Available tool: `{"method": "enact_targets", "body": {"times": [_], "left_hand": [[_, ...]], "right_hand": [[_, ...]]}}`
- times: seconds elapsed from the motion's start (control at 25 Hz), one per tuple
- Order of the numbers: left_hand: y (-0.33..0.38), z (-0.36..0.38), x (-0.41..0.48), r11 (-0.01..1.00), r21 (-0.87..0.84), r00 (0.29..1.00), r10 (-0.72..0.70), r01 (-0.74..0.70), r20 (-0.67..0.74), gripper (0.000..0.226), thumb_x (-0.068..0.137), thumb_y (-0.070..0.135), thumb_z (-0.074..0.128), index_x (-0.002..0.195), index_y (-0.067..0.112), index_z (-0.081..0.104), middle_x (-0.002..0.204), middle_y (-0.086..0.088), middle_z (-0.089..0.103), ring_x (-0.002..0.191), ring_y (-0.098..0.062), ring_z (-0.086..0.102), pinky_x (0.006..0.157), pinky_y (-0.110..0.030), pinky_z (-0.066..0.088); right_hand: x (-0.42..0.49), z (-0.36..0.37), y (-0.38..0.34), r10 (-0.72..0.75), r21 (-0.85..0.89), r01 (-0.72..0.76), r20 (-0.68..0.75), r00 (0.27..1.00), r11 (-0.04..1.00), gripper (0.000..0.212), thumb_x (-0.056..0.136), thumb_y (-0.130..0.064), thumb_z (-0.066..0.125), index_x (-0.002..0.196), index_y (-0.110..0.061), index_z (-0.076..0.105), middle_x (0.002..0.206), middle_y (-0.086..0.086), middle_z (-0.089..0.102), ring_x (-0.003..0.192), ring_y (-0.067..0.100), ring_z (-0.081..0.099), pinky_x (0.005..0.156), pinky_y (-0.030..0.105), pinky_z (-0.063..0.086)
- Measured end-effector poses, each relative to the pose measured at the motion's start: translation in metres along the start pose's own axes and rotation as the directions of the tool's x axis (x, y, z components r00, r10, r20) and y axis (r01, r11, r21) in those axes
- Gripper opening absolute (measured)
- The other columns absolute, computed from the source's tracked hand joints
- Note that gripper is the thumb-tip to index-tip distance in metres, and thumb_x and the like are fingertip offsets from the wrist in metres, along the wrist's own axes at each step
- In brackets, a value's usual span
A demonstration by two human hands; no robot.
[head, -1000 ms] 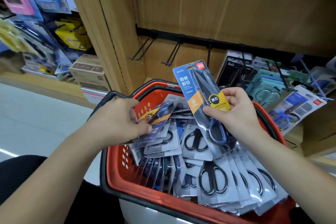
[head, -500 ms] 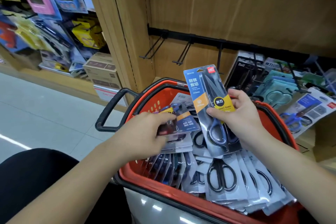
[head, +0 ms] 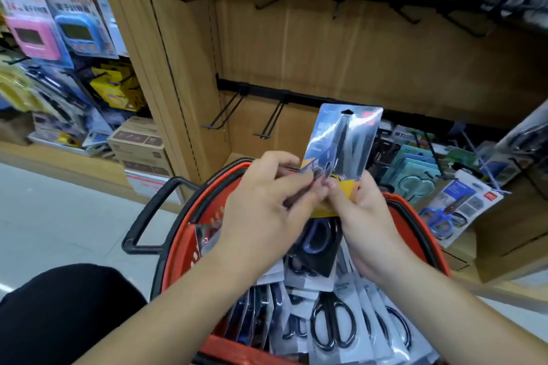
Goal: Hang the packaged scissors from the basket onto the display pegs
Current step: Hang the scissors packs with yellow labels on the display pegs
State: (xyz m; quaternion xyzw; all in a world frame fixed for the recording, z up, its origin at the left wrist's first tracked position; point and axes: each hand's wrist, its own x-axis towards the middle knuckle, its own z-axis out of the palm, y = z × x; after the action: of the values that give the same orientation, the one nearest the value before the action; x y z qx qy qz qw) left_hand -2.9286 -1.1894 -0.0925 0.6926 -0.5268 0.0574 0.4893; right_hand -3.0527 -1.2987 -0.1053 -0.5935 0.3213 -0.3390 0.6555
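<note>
Holds packaged scissors point(head: 344, 142) upright at centre frame over the basket point(head: 178, 249), right hand point(head: 367, 216) fingers clenched on the lower card; pinches a blurred second pack point(head: 310, 167) alongside with the left hand point(head: 261, 204). Probably light, stiff, slick; best gripped low, leaving hang hole point(head: 347, 112) free for pegs point(head: 268, 124).

Red plastic shopping basket point(head: 178, 261): red walls, black rim and handle.
Carded scissors pack held up point(head: 347, 139): blue card, yellow band, dark blades.
Flat scissors packs in basket point(head: 332, 323): grey-white cards, black handles.
Wire display pegs point(head: 269, 124): black.
</note>
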Motion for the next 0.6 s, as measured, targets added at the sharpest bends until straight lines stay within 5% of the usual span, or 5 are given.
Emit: {"method": "enact_targets", "body": {"times": [0.12,0.24,0.4,0.48,0.6], "left_hand": [[-0.014,0.012,-0.01,0.999,-0.018,0.978,-0.043,0.048,0.206,0.042,0.1,0.051,0.057,0.13,0.029,0.075,0.143,0.009,0.057,0.135,-0.011,0.051,0.108,-0.044,0.049],[-0.02,0.011,-0.013,0.989,-0.113,0.928,-0.05,0.098,0.369,0.045,0.103,0.029,0.054,0.147,0.029,0.062,0.158,0.013,0.041,0.149,-0.008,0.034,0.123,-0.031,0.033],[-0.02,0.001,0.001,0.984,-0.178,0.963,0.017,0.032,0.268,0.046,0.098,-0.002,0.057,0.136,0.021,0.067,0.152,0.01,0.052,0.143,-0.01,0.047,0.118,-0.029,0.04],[-0.03,-0.014,0.015,0.983,-0.117,0.978,-0.121,0.142,0.171,0.044,0.095,0.015,0.069,0.137,0.028,0.062,0.152,0.016,0.051,0.143,-0.008,0.047,0.115,-0.035,0.045],[-0.035,-0.031,0.022,0.924,-0.166,0.879,-0.254,0.343,0.403,0.057,0.089,0.035,0.081,0.141,0.034,0.059,0.141,0.019,0.063,0.132,0.002,0.056,0.111,-0.024,0.045]], "right_hand": [[0.001,-0.01,-0.005,0.102,0.127,-0.109,0.06,0.993,0.986,0.048,0.099,-0.041,0.064,0.141,-0.021,0.058,0.139,0.008,0.068,0.131,0.026,0.063,0.113,0.049,0.045],[-0.001,-0.011,-0.006,0.016,0.063,-0.026,0.16,0.987,0.998,0.043,0.095,-0.039,0.066,0.133,-0.021,0.061,0.129,0.009,0.072,0.125,0.026,0.067,0.112,0.053,0.048],[0.008,-0.014,-0.012,-0.089,-0.008,0.089,0.058,0.994,0.996,0.03,0.1,-0.023,0.067,0.129,-0.021,0.063,0.12,0.006,0.076,0.116,0.025,0.071,0.106,0.052,0.054],[0.015,-0.02,-0.027,-0.077,0.025,0.076,0.031,0.997,0.997,0.023,0.105,-0.018,0.062,0.128,-0.019,0.063,0.12,0.005,0.077,0.115,0.022,0.073,0.104,0.045,0.057],[0.021,-0.032,-0.043,-0.026,0.128,0.025,0.008,1.0,0.991,0.025,0.103,-0.021,0.06,0.127,-0.016,0.065,0.12,0.005,0.078,0.116,0.024,0.073,0.099,0.038,0.059]]}}
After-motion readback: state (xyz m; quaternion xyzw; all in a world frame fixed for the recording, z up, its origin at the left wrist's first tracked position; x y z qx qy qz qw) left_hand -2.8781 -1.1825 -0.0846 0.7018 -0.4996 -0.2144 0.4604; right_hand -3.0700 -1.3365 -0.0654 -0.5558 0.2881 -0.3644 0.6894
